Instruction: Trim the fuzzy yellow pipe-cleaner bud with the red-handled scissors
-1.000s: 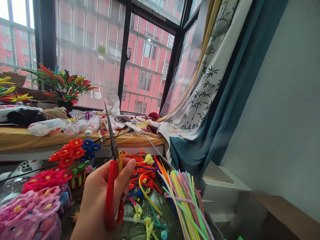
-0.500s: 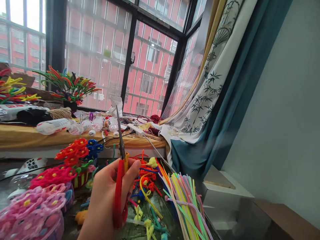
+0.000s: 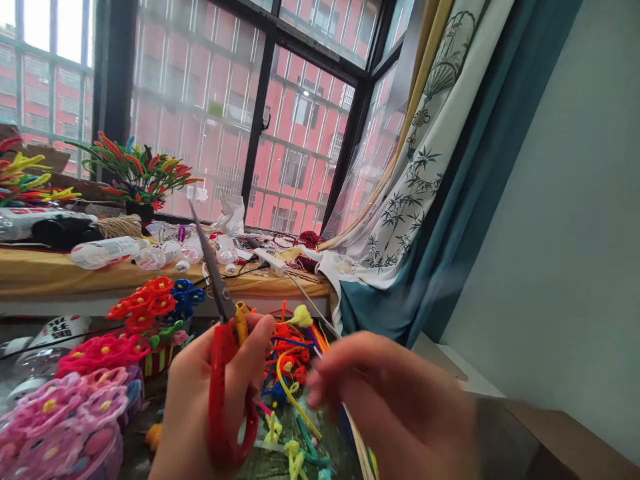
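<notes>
My left hand (image 3: 205, 393) is closed around a pair of scissors (image 3: 226, 380) with red handles, its blades together and pointing up. Between that thumb and fingers also sits a small yellow tube-like piece (image 3: 241, 323), too small to name surely. My right hand (image 3: 395, 400) is at the lower right, apart from the left and smeared by motion; whether it holds anything is unclear. It covers most of a bundle of pastel pipe cleaners (image 3: 367, 453). Yellow pipe-cleaner pieces (image 3: 295, 457) and red pipe-cleaner shapes (image 3: 295, 363) lie on the dark table just beyond my left hand.
Pink pipe-cleaner flowers (image 3: 65, 427) and a red flower bunch (image 3: 145, 303) stand to the left. Behind runs a ledge (image 3: 50, 277) with plastic bottles (image 3: 107, 252) and a power strip (image 3: 273, 261). A curtain (image 3: 400, 227) hangs at the right, near a white box (image 3: 480, 373).
My right hand has come into view from the lower right, in front of the pastel bundle. My left hand has shifted slightly left, and the scissors now tilt further left.
</notes>
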Action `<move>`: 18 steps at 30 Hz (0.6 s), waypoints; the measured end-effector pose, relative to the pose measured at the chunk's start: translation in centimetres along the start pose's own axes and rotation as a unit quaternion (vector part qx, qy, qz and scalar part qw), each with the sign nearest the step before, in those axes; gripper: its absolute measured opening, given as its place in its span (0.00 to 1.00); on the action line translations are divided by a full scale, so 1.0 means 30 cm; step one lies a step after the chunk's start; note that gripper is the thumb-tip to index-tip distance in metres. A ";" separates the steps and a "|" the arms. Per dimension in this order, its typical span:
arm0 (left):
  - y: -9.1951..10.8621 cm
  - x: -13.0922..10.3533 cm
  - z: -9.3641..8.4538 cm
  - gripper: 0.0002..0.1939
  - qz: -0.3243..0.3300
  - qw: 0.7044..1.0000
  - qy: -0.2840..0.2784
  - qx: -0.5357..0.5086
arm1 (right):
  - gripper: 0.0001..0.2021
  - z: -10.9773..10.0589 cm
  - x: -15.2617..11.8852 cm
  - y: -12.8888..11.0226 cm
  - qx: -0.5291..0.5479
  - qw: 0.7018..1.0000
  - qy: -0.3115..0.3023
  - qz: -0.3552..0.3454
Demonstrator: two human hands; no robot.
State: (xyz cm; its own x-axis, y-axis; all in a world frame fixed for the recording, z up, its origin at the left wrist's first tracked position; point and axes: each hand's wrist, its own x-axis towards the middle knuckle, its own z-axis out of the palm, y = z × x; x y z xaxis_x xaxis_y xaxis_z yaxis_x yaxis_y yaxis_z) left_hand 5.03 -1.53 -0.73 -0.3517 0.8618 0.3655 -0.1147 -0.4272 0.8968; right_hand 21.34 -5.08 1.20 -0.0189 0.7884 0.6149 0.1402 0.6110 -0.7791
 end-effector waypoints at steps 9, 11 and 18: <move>-0.017 0.007 0.004 0.32 -0.040 0.997 -0.037 -0.061 | 0.12 0.141 0.069 0.018 0.175 0.978 0.049 0.106; -0.014 -0.007 0.015 0.32 -0.037 0.998 -0.036 -0.041 | 0.12 0.140 0.066 0.026 0.197 0.973 0.074 0.094; 0.031 -0.040 0.036 0.31 -0.021 0.999 -0.003 0.037 | 0.08 0.154 0.061 -0.007 0.244 0.953 0.148 0.098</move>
State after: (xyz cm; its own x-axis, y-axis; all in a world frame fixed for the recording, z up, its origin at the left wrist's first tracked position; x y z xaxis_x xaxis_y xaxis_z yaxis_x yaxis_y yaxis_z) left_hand 6.34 -2.66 -0.08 -0.3434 0.8796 0.3292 -0.0596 -0.3702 0.9270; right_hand 16.69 -3.44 1.91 0.2513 0.8799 0.4033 -0.3662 0.4722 -0.8019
